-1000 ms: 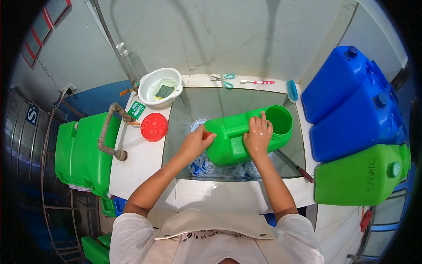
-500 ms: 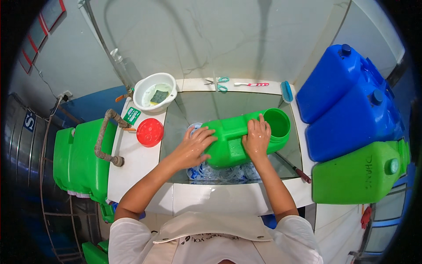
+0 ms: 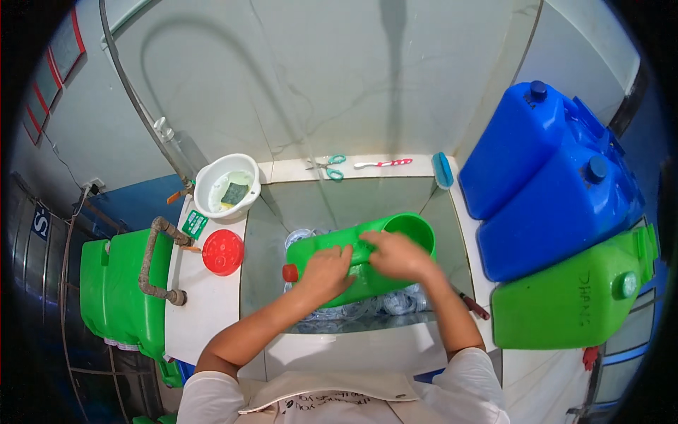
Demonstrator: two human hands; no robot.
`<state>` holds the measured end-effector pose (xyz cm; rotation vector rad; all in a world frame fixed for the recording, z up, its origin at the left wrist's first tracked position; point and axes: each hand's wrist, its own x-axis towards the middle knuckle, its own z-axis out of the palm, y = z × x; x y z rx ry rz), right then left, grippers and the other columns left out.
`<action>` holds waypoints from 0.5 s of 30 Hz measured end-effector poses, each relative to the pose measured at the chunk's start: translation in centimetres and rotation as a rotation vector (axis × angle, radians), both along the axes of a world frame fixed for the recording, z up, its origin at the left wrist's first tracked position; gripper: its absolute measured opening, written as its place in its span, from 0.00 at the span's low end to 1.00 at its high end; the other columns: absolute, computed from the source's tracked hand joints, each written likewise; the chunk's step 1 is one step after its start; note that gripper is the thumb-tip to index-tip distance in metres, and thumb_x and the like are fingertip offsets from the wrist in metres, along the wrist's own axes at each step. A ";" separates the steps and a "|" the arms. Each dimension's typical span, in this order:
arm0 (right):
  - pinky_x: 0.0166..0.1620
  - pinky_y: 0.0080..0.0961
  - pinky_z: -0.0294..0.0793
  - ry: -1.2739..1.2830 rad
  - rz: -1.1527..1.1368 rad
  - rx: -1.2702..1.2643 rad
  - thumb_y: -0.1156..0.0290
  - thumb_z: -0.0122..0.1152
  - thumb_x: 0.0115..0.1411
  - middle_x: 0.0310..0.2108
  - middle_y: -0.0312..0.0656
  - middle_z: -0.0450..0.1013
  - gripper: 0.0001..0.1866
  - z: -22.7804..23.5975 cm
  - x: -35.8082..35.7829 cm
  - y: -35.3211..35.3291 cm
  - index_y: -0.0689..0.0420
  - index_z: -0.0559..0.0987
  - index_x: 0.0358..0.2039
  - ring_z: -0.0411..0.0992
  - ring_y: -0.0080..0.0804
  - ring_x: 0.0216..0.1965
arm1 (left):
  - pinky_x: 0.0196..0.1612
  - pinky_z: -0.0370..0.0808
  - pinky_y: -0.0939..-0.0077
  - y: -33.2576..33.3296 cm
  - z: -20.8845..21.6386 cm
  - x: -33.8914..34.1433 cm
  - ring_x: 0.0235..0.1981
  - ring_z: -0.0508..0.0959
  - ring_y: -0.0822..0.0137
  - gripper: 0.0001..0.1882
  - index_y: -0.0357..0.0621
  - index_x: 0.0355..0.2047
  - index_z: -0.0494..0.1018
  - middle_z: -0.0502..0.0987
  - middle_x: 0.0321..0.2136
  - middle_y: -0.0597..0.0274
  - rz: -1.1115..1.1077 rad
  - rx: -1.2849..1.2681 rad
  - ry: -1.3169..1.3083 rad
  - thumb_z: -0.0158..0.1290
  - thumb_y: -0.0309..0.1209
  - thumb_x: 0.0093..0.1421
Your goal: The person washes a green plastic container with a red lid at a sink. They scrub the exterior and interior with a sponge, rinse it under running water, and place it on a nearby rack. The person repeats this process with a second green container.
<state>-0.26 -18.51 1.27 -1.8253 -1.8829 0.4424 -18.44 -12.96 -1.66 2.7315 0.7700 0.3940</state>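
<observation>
A green plastic jug [image 3: 339,283] lies on its side over the sink, above the items in the water. Its wide round mouth points to the far right, and a red cap [image 3: 289,273] shows at its left end. My left hand [image 3: 326,274] is closed on the jug's near left side, fingers reaching toward the handle. My right hand [image 3: 401,256], somewhat smeared by motion, is closed over the handle part just left of the mouth. Several clear and bluish plastic pieces [image 3: 402,302] lie in the sink [image 3: 452,247] under the jug, partly hidden by it.
On the left ledge stand a white basin [image 3: 205,189] with a sponge [image 3: 234,193], a red round lid [image 3: 223,252] and a pipe [image 3: 147,261]. Scissors [image 3: 332,168], a toothbrush [image 3: 385,164] and a blue brush [image 3: 443,171] line the back ledge. A knife [image 3: 474,305] and large jerrycans [image 3: 515,162] are right.
The jug has turned so its red-capped end shows at left. My left hand has moved onto its near side, and my right hand has shifted across the handle. The head view has shifted.
</observation>
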 end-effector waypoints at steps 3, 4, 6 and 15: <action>0.41 0.36 0.70 0.238 -0.399 0.079 0.71 0.49 0.53 0.31 0.56 0.73 0.13 2.6 8.9 4.8 0.60 0.76 0.37 0.73 0.45 0.34 | 0.29 0.71 0.53 0.9 -1.1 1.2 0.28 0.76 0.46 0.22 0.39 0.39 0.68 0.75 0.27 0.46 0.153 -0.142 0.087 0.58 0.37 0.46; 0.43 0.37 0.69 0.124 -0.545 0.233 0.69 0.50 0.54 0.37 0.56 0.72 0.14 1.1 12.7 6.6 0.58 0.75 0.40 0.72 0.48 0.39 | 0.29 0.71 0.53 1.1 -0.9 0.8 0.27 0.76 0.46 0.20 0.41 0.37 0.70 0.75 0.25 0.46 0.151 -0.169 0.110 0.58 0.37 0.45; 0.45 0.41 0.68 -0.292 -0.704 0.258 0.66 0.52 0.55 0.44 0.56 0.68 0.18 -3.6 19.7 9.8 0.55 0.71 0.47 0.68 0.51 0.45 | 0.29 0.71 0.54 1.0 -0.3 -0.6 0.26 0.75 0.47 0.17 0.43 0.34 0.73 0.75 0.22 0.47 0.193 -0.185 0.126 0.57 0.37 0.45; 0.48 0.48 0.66 -0.294 -0.892 0.023 0.72 0.54 0.53 0.44 0.51 0.65 0.30 -12.5 24.2 13.4 0.52 0.59 0.58 0.66 0.52 0.47 | 0.31 0.72 0.73 -3.1 16.9 -15.9 0.25 0.77 0.68 0.15 0.36 0.34 0.74 0.77 0.23 0.55 0.560 -0.289 -0.183 0.54 0.23 0.42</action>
